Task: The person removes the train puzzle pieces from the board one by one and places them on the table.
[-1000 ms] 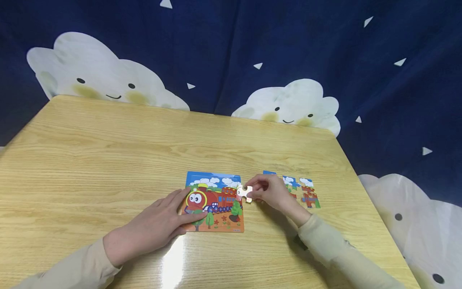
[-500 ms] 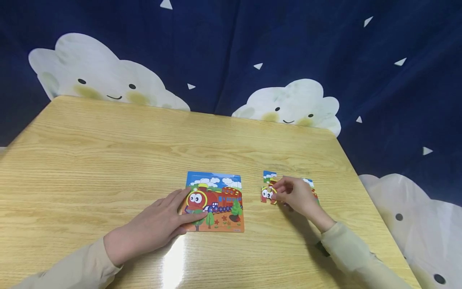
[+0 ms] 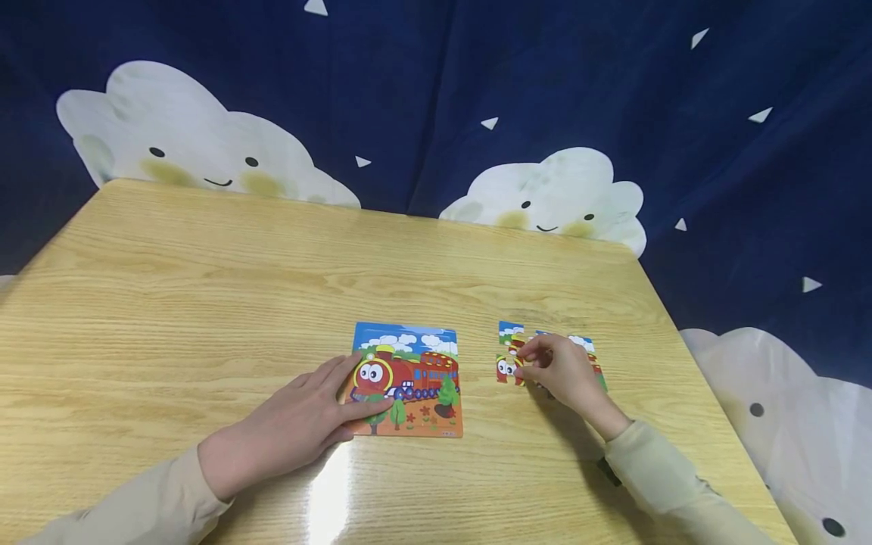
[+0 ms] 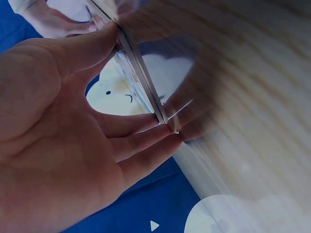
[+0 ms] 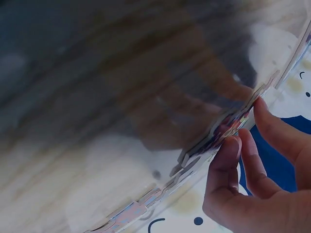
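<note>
Pinching the eyed jigsaw piece at the tabletop, right of the train board, right hand likely has light, stiff card, best edge-held; left hand, fingers extended, rests on the train board.

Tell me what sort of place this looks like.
Possibly a children's play area, though little of the room shows. The dark-blue cloth backdrop with smiling white clouds, plus the train picture board and jigsaw pieces on the wood-grain table, suggest it.
</note>
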A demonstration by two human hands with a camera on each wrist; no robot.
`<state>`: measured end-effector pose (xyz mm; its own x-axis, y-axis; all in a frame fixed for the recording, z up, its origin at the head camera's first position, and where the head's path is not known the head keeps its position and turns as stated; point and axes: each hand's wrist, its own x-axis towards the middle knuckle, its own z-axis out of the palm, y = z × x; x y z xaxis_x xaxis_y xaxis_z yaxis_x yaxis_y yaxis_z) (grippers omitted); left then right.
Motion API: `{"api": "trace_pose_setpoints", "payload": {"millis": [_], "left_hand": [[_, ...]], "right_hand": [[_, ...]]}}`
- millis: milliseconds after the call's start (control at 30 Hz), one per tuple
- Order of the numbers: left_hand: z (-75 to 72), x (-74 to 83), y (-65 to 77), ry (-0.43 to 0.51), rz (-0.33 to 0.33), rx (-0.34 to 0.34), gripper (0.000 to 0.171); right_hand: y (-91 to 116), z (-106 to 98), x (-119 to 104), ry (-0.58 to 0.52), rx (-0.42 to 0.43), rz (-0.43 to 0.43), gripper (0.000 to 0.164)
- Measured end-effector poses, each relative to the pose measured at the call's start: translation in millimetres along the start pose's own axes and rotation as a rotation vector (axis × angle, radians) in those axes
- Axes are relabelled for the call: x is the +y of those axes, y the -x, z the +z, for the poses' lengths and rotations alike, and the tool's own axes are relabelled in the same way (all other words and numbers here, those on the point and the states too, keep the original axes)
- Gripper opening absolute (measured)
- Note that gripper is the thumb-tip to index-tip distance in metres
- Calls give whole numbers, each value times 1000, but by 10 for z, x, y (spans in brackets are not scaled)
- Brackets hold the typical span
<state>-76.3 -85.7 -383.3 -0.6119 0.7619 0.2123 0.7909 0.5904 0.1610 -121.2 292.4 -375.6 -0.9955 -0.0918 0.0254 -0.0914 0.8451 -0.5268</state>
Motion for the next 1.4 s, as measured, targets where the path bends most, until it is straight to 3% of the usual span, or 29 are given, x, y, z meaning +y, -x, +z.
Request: {"api": "trace_pose_setpoints", "payload": {"millis": [200,367,700,833,1033,1400], "left_hand": [[0,4,-11,-2,1,3,48],[-12,12,-12,14,-3,4,46],[-57,95,-33,19,-10,-26,50],[-57,167,-91,-17,43,-25,52],[-25,299,-195,-3,126,-79,46],[44,322,-211,17,146,-64,48]], "right_hand": [[-4,-19,5,-12,3,-10,18],[10,-53,-77,-85,-1,-21,16],[166,220,-531,-332,-227,-50,24],[232,343,-677,-326,-284,-74,29],[258,451,-776,-224,-266,-155,32],[219,470,-815,-154,-271,-171,29]]}}
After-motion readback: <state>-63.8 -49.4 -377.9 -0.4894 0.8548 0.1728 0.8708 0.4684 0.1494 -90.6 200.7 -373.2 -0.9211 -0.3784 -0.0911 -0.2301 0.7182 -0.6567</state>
